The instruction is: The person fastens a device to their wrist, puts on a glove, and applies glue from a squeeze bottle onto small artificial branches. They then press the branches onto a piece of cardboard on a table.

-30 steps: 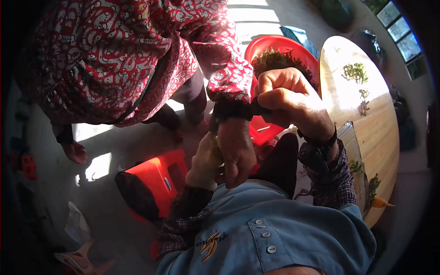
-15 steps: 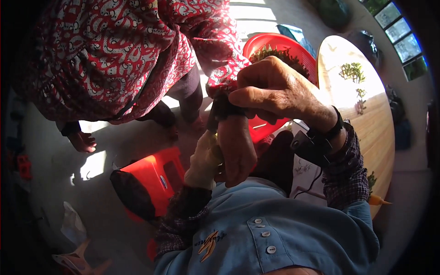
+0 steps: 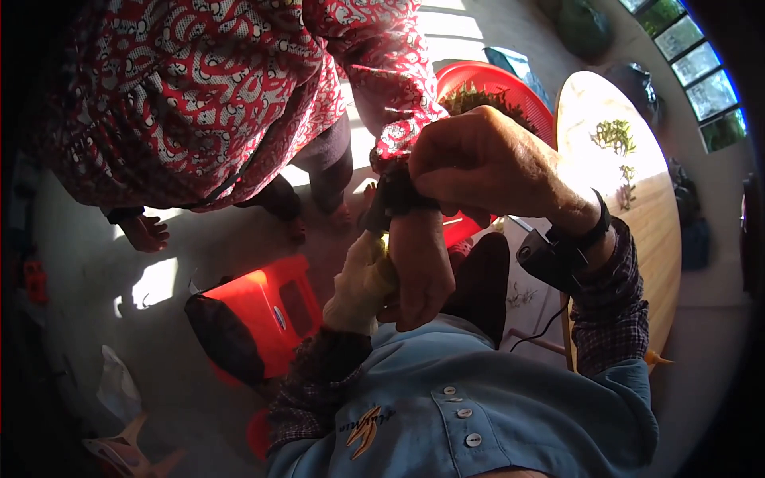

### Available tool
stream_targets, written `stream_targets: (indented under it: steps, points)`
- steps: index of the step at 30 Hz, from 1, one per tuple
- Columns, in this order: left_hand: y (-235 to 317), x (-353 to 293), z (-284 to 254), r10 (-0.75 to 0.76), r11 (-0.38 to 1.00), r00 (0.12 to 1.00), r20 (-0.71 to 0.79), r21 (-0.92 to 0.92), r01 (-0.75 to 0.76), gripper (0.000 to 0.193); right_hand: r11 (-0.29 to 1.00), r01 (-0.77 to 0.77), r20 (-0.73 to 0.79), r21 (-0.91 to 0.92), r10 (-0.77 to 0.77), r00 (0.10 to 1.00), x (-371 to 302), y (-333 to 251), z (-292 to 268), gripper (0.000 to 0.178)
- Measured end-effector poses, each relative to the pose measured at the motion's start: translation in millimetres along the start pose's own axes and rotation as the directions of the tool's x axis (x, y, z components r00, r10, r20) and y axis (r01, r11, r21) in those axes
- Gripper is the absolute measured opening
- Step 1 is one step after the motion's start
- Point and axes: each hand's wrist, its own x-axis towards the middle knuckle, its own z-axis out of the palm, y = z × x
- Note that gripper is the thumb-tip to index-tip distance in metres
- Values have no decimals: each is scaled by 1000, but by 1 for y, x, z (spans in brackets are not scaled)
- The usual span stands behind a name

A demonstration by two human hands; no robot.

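A co-worker's bare hand (image 3: 422, 275) hangs between my hands, with a black wrist strap (image 3: 408, 190) below its patterned sleeve. My left hand (image 3: 358, 283), in a pale glove, is closed against the side of that hand; its fingertips are partly hidden beneath. A dark device (image 3: 382, 209) on the strap sits just above my glove. My bare right hand (image 3: 486, 163) is over the strap with curled fingers pressed to it; the fingertips are mostly hidden. A black device (image 3: 546, 256) is strapped to my own right wrist.
A red plastic stool (image 3: 267, 315) with a dark cover stands at left. Beyond my right hand is a red basket (image 3: 542, 111) of green sprigs. A wooden table (image 3: 657, 239) at right bears loose sprigs (image 3: 613, 137). The co-worker (image 3: 207, 103) stands opposite; their other hand (image 3: 147, 231) hangs free.
My right hand has shifted slightly down and right, its fingers more curled at the strap. The co-worker's wrist and my gloved hand have moved a little to the right.
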Motion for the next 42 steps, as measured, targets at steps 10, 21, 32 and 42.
stream_targets:
  steps: [10, 21, 32, 42]
  points:
    - [13, 14, -2, 88, 986, 996, 15, -141, -85, 61, 937, 207, 23, -280, -210, 978, 21, 5, 8, 13]
    - [39, 14, 7, -191, 971, 979, -72, 129, 199, 64, 911, 200, 82, -361, -183, 980, 29, 2, -10, 16]
    - [21, 25, 43, -105, 944, 961, -254, -328, 16, 76, 971, 235, -230, 37, -220, 948, -6, 40, -11, 46]
    - [7, 78, 98, 185, 982, 909, -373, 45, -182, 41, 929, 337, -422, -149, -369, 828, 8, 58, -30, 86]
